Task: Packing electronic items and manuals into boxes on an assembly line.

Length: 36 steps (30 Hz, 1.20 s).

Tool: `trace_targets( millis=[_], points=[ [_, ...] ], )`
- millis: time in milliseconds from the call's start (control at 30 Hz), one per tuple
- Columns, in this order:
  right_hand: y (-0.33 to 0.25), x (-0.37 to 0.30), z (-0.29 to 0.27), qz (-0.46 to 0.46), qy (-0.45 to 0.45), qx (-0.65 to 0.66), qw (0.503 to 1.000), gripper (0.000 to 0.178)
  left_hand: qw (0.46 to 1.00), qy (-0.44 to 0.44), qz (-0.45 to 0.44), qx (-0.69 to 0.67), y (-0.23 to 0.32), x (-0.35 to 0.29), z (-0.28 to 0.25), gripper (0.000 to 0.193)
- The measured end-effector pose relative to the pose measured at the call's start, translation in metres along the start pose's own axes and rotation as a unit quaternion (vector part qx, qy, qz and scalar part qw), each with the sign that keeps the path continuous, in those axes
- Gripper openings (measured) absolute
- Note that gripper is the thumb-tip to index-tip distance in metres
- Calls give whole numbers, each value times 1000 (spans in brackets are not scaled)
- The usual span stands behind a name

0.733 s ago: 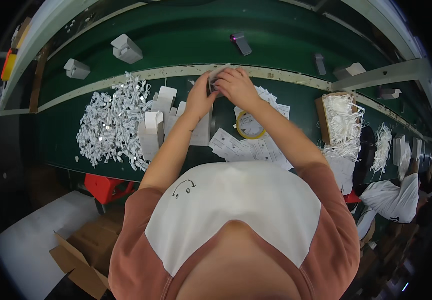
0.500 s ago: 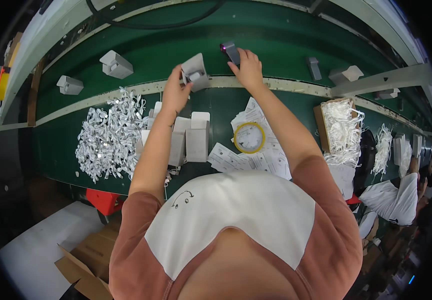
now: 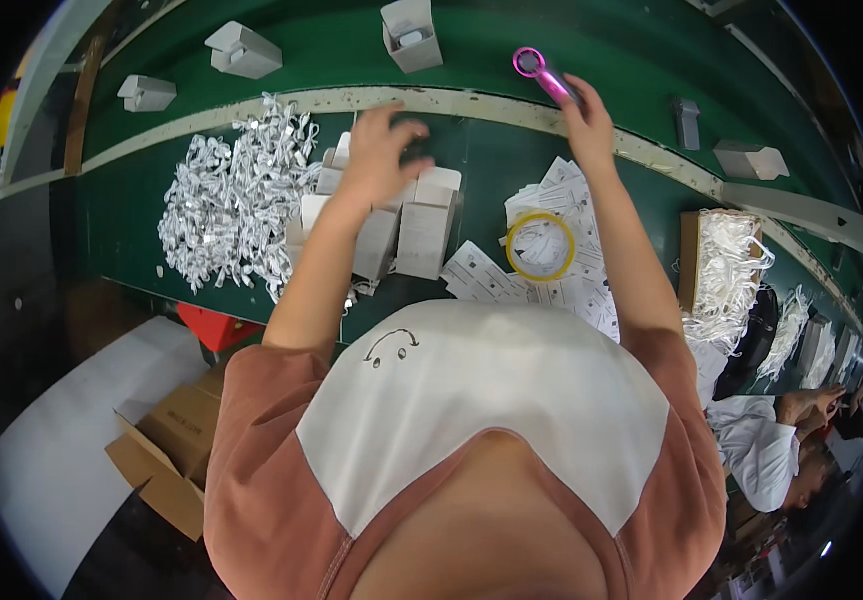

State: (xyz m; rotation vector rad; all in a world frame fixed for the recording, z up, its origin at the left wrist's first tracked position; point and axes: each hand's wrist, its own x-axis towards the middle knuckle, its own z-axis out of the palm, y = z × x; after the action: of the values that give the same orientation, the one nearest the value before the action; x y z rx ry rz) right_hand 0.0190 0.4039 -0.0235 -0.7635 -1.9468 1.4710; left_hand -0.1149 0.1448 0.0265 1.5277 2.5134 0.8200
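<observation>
My right hand [image 3: 592,125], above the belt's near rail, is closed on the handle of a small handheld fan [image 3: 542,75] with a round, shiny pink head. My left hand [image 3: 385,155] holds nothing. Its fingers are spread and a little blurred over several upright white boxes [image 3: 428,228]. Beyond it, on the green belt, stands an open white box [image 3: 413,42] with something pale inside. To the left of these boxes is a heap of white bundled cables [image 3: 232,200]. Between my arms lie printed leaflets [image 3: 487,272], with a yellow tape ring [image 3: 542,246] on top.
Two more open boxes [image 3: 245,52] [image 3: 148,93] stand far left on the belt. At the right are a grey device [image 3: 687,124], another open box [image 3: 751,160] and a carton of white straps [image 3: 730,270]. A co-worker [image 3: 762,450] sits at the right. A cardboard box [image 3: 177,440] lies lower left.
My left hand has let go of the white box, now standing on the belt, and come back nearer me. My right hand has turned the fan, so its pink round head shows.
</observation>
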Motion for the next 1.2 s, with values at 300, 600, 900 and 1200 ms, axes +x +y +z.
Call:
trace_targets(
  millis=[300, 600, 900, 1200],
  points=[
    [-61, -91, -36, 70, -37, 123, 989, 26, 952, -259, -135, 93, 40, -56, 0, 36],
    [-111, -118, -48, 39, -91, 315, 944, 32, 996, 46, 29, -68, 95, -50, -14, 51],
    [-150, -132, -7, -174, -181, -267, 930, 29, 994, 45, 28, -90, 93, -54, 2, 80],
    [-16, -91, -73, 23, -31, -308, 951, 20, 972, 60, -95, -205, 61, -38, 18, 91]
  ],
)
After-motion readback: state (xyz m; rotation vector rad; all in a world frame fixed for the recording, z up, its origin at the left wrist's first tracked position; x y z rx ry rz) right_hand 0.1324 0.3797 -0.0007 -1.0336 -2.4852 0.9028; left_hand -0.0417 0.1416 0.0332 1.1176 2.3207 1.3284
